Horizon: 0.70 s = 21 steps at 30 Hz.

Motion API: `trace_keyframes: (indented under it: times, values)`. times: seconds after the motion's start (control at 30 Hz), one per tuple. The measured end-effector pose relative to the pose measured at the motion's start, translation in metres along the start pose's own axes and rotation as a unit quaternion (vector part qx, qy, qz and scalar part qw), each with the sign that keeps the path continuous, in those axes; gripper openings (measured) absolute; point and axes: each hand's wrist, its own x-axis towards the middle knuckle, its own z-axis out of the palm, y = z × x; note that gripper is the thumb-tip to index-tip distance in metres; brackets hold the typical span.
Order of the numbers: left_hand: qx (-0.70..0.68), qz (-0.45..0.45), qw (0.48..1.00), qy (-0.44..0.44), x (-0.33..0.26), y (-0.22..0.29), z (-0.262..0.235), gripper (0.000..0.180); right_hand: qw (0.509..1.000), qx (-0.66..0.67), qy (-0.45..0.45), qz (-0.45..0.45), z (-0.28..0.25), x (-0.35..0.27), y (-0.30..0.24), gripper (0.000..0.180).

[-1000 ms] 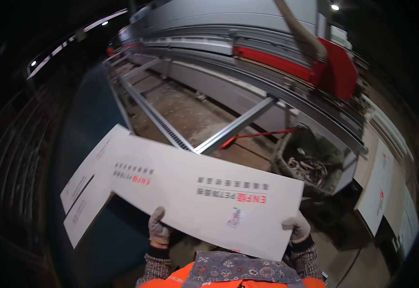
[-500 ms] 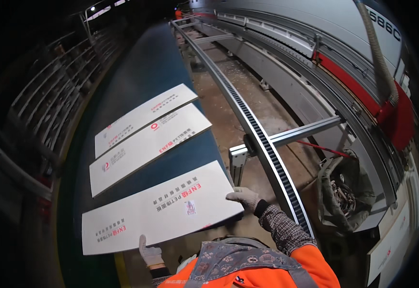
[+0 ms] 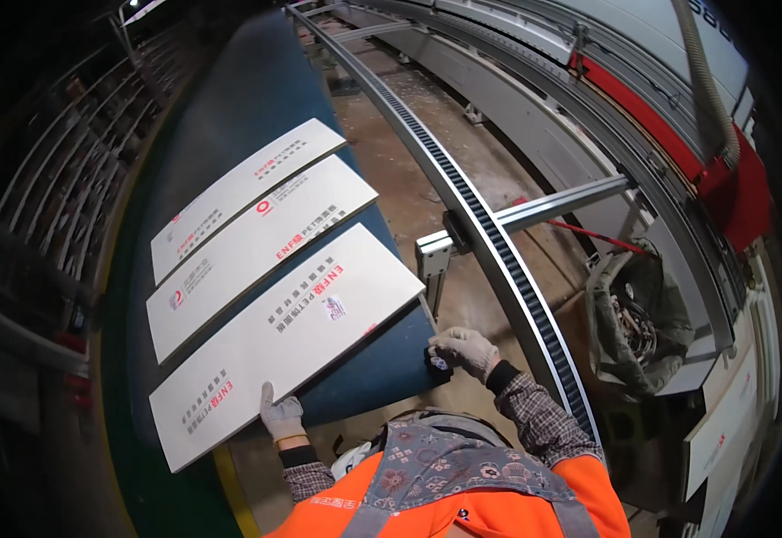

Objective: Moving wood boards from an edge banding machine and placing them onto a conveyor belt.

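Head view, lower centre of frame: left hand, gloved, fingers spread flat on the near edge of a long white panel lying on a blue conveyor belt. Right hand, gloved, curled over a small dark object at the belt's corner; what kind, too small to tell. Two more white panels side by side at centre left. Black cable chain curving down the right. Panel likely stiff, fairly light, smooth-faced and slippery; best gripped along the long edges, one hand near each end.
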Motion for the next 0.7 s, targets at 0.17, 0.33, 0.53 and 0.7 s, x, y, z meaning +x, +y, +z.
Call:
trace_keyframes:
  times: [0.17,0.33,0.53,0.7]
  values:
    - [0.014,-0.015,1.0,0.013,0.019,0.002,0.012,0.028,0.999,0.054,0.006,0.001,-0.004,-0.03,0.013,0.022]
    - [0.102,-0.117,0.988,0.013,-0.014,-0.011,0.052,0.036,0.996,0.079,0.006,-0.027,-0.006,-0.077,0.01,0.026]
    - [0.536,-0.229,0.805,-0.109,-0.053,-0.029,0.058,0.052,0.99,0.083,-0.009,-0.111,-0.046,-0.164,-0.021,0.03]
    - [0.457,-0.258,0.813,-0.252,-0.102,-0.14,0.093,0.039,0.956,0.172,0.119,-0.207,-0.094,-0.264,-0.031,0.026]
